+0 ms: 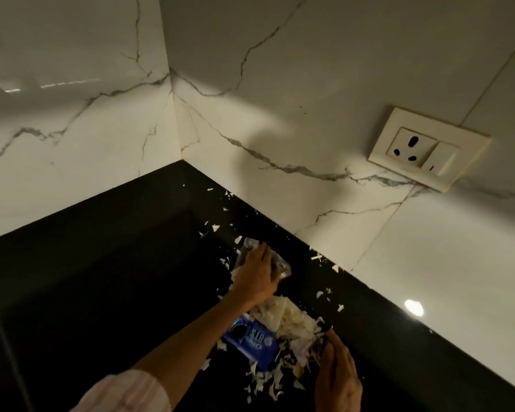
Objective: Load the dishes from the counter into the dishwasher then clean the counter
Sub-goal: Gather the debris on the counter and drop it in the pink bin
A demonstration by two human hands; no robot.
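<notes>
Counter [101, 278], 1, black, in a marble corner w/ 1 wall socket [425, 148]. Blue wrapper [252, 343], 1, lies btwn hands amid white scraps [292, 322]. Left hand [257, 276] presses flat on 1 clear plastic bag [280, 267]; right hand [338, 373] pinches scraps at pile's edge.

Black counter [101, 278], scattered white scraps [268, 379], blue biscuit packet [252, 341], clear plastic wrapper [280, 267]

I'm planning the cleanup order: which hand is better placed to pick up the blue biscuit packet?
Probably the right hand: it sits just beside the blue biscuit packet, while the left hand lies farther off on a clear wrapper.
</notes>
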